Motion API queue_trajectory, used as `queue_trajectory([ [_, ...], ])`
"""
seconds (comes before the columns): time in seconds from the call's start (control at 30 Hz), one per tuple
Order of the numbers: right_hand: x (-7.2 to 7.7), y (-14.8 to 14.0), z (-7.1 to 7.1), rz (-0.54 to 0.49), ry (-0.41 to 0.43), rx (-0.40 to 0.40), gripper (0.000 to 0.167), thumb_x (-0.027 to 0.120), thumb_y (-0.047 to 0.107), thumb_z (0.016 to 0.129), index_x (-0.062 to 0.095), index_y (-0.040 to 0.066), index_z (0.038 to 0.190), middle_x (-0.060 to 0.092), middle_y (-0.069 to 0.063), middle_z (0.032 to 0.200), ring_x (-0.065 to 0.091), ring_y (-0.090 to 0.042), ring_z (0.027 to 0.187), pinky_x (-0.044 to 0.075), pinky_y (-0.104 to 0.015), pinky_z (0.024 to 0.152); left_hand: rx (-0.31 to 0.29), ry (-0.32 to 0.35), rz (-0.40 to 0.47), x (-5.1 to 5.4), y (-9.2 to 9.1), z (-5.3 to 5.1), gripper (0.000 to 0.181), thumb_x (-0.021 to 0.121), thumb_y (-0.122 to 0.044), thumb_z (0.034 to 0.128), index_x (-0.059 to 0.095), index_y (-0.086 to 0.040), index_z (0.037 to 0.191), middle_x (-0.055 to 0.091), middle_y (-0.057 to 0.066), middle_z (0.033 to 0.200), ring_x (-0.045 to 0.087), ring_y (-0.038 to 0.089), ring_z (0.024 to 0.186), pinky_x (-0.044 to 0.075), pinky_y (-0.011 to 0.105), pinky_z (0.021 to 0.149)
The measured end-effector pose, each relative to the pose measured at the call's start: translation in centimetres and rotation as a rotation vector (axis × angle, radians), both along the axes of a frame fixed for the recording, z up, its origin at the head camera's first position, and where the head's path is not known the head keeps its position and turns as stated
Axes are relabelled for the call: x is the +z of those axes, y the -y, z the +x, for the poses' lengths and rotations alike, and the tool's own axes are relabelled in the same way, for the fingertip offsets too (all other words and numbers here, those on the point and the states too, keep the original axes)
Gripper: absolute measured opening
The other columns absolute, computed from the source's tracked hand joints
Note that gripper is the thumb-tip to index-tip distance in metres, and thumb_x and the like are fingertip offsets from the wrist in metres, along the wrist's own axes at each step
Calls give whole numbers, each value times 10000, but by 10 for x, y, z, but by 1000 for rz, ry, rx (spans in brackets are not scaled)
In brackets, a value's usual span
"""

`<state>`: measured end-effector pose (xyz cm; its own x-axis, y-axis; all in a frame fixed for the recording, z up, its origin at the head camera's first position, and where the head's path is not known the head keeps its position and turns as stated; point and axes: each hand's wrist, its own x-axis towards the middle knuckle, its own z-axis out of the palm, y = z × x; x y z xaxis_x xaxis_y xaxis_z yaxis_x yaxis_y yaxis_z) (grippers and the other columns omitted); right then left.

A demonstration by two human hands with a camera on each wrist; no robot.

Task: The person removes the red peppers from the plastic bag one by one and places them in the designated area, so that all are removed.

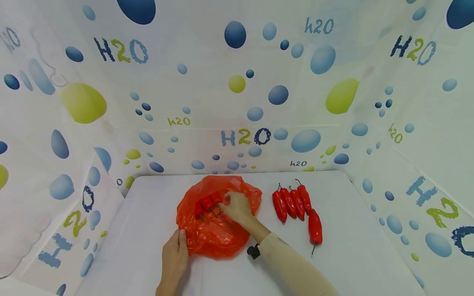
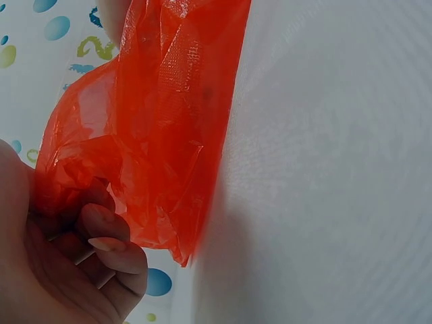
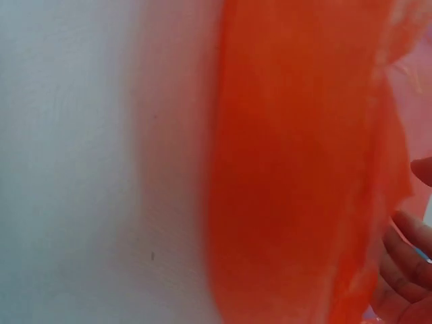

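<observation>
An orange-red plastic bag (image 1: pixel 216 240) lies on the white table with its mouth spread open, and red peppers (image 1: pixel 206 203) with green stems show inside. My left hand (image 1: pixel 175 253) grips the bag's near left edge; in the left wrist view the fingers of that hand (image 2: pixel 88 250) curl round the thin plastic (image 2: pixel 175 115). My right hand (image 1: pixel 237 209) reaches over the bag's mouth, just right of the peppers. The right wrist view shows its thumb and fingers (image 3: pixel 408 263) apart beside the bag (image 3: pixel 290 162), with no pepper visible between them.
Right of the bag, several red peppers (image 1: pixel 290 202) lie side by side, and one more (image 1: pixel 315 228) lies nearer, its stem toward me. A small black object (image 1: pixel 253 251) is at the right wrist. A patterned curtain (image 1: pixel 207 82) surrounds the table's back and sides.
</observation>
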<state>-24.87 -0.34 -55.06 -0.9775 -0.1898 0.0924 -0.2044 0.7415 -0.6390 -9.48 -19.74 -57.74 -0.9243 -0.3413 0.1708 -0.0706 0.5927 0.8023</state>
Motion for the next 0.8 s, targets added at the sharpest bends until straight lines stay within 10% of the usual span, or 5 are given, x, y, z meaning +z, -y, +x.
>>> queue_trajectory([
  [0.37,-12,16,-10,-4,12,0,342,780,368,945,677,108,1143,691,25,935,620,-157,801,591,-339,785,7,-58,-31,-3,-1,-1,368,406,-281,1145,548,-94,861,410,1,662,436,175,645,373,303,618],
  [0.8,-28,34,-18,75,4,-105,343,730,444,964,581,143,896,548,17,700,549,-168,629,488,-320,601,10,-49,-43,-1,-3,0,366,405,-279,1144,545,-95,861,422,9,672,449,191,669,377,312,630],
])
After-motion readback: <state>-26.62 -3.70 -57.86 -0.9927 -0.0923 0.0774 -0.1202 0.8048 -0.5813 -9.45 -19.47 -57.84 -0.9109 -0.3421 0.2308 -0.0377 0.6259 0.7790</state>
